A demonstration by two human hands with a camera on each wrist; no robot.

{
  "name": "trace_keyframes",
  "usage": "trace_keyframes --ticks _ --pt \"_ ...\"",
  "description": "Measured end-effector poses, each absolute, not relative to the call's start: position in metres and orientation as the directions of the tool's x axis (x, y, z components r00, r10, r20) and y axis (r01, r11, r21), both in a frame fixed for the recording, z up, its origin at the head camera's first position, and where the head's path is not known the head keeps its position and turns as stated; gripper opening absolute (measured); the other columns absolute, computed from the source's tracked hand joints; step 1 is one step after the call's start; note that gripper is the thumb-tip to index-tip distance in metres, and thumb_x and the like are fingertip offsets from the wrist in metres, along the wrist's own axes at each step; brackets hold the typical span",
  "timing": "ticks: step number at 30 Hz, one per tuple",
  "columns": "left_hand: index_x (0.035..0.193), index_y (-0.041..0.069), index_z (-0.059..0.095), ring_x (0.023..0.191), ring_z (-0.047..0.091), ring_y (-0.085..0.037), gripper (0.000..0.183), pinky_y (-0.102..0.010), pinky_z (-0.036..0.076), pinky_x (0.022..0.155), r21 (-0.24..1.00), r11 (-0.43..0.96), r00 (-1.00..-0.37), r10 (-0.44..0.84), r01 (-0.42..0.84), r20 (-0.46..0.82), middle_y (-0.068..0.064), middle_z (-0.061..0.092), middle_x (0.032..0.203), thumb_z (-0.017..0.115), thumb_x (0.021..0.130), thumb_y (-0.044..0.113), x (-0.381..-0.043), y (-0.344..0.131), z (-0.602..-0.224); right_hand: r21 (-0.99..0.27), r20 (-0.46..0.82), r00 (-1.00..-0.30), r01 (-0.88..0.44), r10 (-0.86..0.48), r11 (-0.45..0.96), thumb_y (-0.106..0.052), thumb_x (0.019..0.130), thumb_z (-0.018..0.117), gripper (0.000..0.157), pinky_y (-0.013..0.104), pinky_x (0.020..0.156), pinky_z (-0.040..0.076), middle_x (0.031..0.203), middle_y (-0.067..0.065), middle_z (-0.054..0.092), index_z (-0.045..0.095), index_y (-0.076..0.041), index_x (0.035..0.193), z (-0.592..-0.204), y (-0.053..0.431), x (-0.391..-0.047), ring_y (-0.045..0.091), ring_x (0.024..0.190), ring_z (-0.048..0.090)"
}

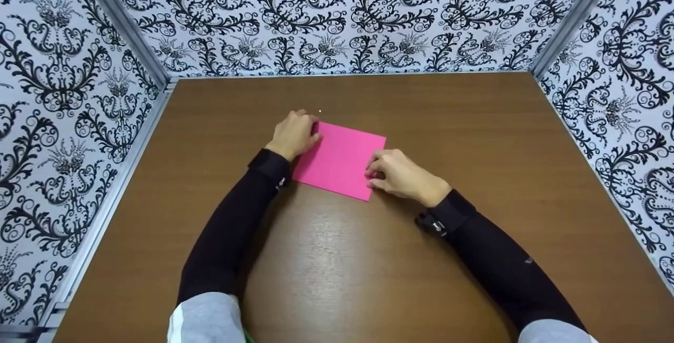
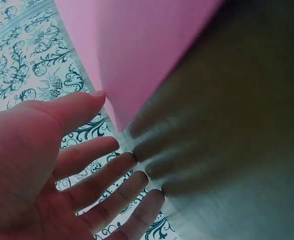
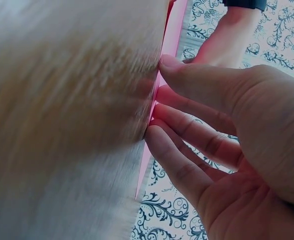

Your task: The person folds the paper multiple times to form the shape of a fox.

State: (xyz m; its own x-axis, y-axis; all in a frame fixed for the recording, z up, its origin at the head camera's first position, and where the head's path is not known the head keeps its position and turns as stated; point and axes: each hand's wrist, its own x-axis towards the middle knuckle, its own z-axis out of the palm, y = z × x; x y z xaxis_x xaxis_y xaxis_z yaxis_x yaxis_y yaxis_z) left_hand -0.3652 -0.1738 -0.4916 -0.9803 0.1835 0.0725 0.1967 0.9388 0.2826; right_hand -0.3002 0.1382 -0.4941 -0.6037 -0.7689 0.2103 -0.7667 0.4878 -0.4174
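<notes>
A bright pink square sheet of paper (image 1: 339, 161) lies on the brown table, turned slightly. My left hand (image 1: 295, 135) is at its far left corner. In the left wrist view, the thumb of that hand (image 2: 42, 155) touches the paper's edge close to a pointed corner, while the other fingers extend, spread apart, beyond it. At the paper's right edge is my right hand (image 1: 403, 174), fingers bent downward. The right wrist view shows the thumb and fingertips of this hand (image 3: 226, 125) spaced along the pink edge (image 3: 172, 35), close to the tabletop.
The wood-toned table (image 1: 326, 269) extends around the paper on all sides. Walls with a black-and-white scroll pattern (image 1: 347, 21) stand behind and on both sides, joined by grey metal posts (image 1: 571, 21). A tiny white speck (image 1: 319, 111) lies beyond the paper.
</notes>
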Motion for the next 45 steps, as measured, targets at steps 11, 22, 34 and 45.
trace_keyframes --ticks 11,22,34,45 --pt "0.148 0.011 0.080 0.143 0.066 -0.047 0.041 -0.067 0.066 0.108 0.223 0.954 -0.979 0.204 0.202 0.016 -0.023 0.069 0.149 0.076 0.113 0.031 -0.368 -0.170 -0.484 -0.412 0.218 -0.594 -0.775 -0.774 0.479 -0.006 0.102 0.091 0.011 0.047 0.090 0.070 0.113 0.018 0.081 0.088 0.003 0.106 -0.493 0.138 -0.300 0.033 0.102 0.080" --pt "0.141 0.014 0.085 0.137 0.074 -0.040 0.036 -0.059 0.067 0.108 0.286 0.937 -0.979 0.196 0.201 0.049 -0.018 0.077 0.142 0.083 0.109 0.029 -0.370 -0.173 -0.488 -0.427 0.195 -0.599 -0.765 -0.777 0.482 -0.009 0.102 0.091 0.013 0.049 0.092 0.070 0.113 0.018 0.081 0.088 0.003 0.108 -0.493 0.137 -0.301 0.033 0.103 0.080" --pt "0.133 0.011 0.088 0.117 0.085 -0.035 0.029 -0.052 0.068 0.102 0.525 0.825 -0.978 0.166 0.208 0.127 -0.014 0.090 0.123 0.083 0.104 0.013 -0.368 -0.176 -0.485 -0.434 0.181 -0.610 -0.753 -0.771 0.494 -0.009 0.102 0.091 0.013 0.048 0.092 0.070 0.115 0.018 0.081 0.088 0.003 0.109 -0.493 0.138 -0.301 0.033 0.104 0.080" --pt "0.152 0.006 0.076 0.112 0.085 -0.032 0.048 -0.046 0.069 0.102 0.623 0.741 -0.966 0.152 0.250 0.208 -0.017 0.088 0.121 0.084 0.104 0.002 -0.359 -0.175 -0.477 -0.428 0.189 -0.609 -0.757 -0.770 0.494 -0.008 0.102 0.091 0.013 0.048 0.092 0.070 0.114 0.018 0.082 0.088 0.003 0.108 -0.493 0.138 -0.301 0.033 0.103 0.080"
